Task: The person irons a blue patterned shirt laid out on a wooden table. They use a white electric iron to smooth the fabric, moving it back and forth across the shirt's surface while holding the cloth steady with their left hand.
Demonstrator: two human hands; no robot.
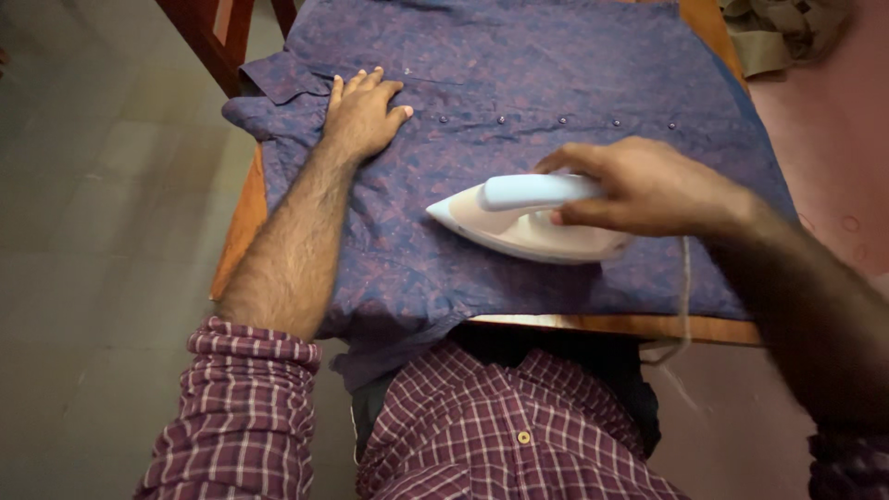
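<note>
On the wooden table point(243, 218), a purple shirt point(519, 83) lies spread. The left hand point(361, 116) presses it flat, fingers open; the right hand point(648, 190) grips a white iron point(519, 222).

Open cloth lies ahead of the white-and-blue electric iron point(523, 218) across the purple patterned buttoned shirt point(556, 74). The flat left hand point(363, 113) blocks the collar side. Crumpled olive fabric point(778, 32) occupies the far-right corner.

Person seen from above, wearing a checked shirt point(491, 435) in maroon and white with a pale button at the front; left sleeve point(241, 407) rolled in a thick cuff; forearms bare and hairy.
</note>
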